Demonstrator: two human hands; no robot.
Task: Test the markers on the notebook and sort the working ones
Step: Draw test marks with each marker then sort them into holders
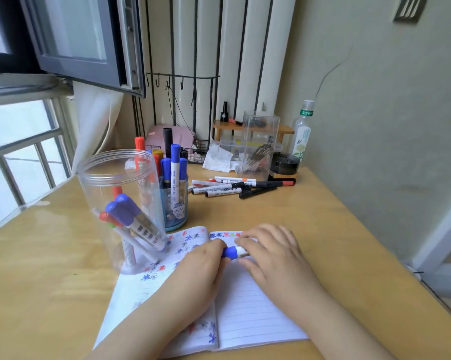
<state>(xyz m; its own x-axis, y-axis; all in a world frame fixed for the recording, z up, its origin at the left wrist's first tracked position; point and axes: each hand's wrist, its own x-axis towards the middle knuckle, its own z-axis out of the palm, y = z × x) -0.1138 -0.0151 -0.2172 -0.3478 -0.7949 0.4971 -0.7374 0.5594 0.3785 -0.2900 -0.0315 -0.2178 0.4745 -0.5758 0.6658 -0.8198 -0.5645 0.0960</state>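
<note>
An open lined notebook [255, 315] lies on the wooden desk, its pages dotted with blue, red and orange test marks. Over its upper middle I hold a white marker with a blue cap [235, 252] level between both hands. My left hand [206, 266] grips the blue cap end. My right hand [271, 252] holds the white barrel with curled fingers. A clear plastic jar [115, 178] at the left holds several capped markers leaning inside. Behind it a blue pen cup [176, 207] stands full of upright markers.
Several loose markers [234, 187] lie in a row further back on the desk [336, 229]. Behind them stand a tall clear container [259, 144], crumpled paper, a black round object and a plastic bottle [301, 131]. The wall runs along the right, a window at the left.
</note>
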